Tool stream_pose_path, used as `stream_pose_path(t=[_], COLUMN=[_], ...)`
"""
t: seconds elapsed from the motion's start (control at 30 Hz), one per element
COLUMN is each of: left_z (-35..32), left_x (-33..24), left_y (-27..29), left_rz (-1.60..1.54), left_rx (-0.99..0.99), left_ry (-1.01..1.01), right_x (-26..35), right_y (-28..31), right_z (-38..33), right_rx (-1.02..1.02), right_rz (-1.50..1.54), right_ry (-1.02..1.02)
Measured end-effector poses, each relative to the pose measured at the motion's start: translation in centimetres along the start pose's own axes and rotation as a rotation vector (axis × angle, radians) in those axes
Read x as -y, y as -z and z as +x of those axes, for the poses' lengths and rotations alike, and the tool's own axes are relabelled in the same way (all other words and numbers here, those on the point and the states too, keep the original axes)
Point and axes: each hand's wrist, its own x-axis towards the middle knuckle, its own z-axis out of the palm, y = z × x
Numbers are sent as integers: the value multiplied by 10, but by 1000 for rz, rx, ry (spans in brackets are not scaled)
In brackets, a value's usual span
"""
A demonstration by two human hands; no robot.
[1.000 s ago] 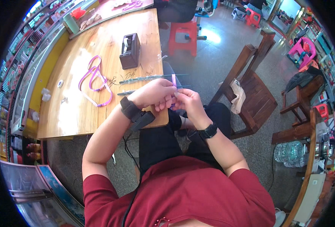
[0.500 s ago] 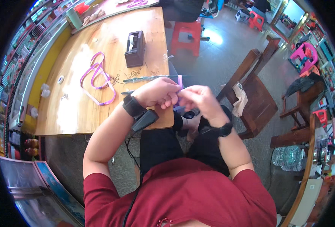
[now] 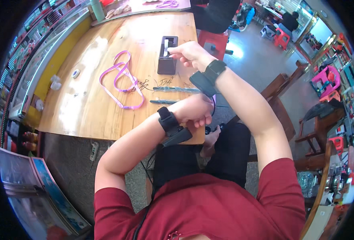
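Observation:
My right hand point(image 3: 189, 55) reaches over the table to a black tape dispenser point(image 3: 167, 67). Its thumb and fingertip pinch together against the roll of clear tape point(image 3: 166, 47); the strip's end is too small to make out. My left hand point(image 3: 197, 110) hangs at the table's right edge, its fingers curled closed. A bit of purple strap point(image 3: 213, 100) shows beside its knuckles, mostly hidden by the hand. Two slim dark sticks in clear wrapping lie between the hands: the far stick point(image 3: 176, 89) and the near stick point(image 3: 163, 101). A pink-purple lanyard point(image 3: 123, 106) lies looped to their left.
The wooden table point(image 3: 85, 96) carries a small white tape roll point(image 3: 75, 73) at the left. A glass display case runs along the far left. Beyond the table stand a red stool point(image 3: 213, 42) and a seated person. A wooden chair point(image 3: 279, 110) is at my right.
My right hand has left the left hand and moved up and away to the tape dispenser. The left hand stays by the table edge. The whole view has shifted slightly.

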Motion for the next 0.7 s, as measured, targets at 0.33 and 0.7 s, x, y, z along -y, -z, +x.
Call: stream_pose_path(t=[0.33, 0.7], left_z=[6, 20], left_x=[7, 28], left_y=[4, 7], left_rz=[9, -95], left_rx=[20, 111], left_ry=[-21, 31], right_x=[9, -21], right_y=[-13, -17], right_z=[14, -40], right_rx=[20, 173], right_rz=[159, 208], right_ry=[-29, -156])
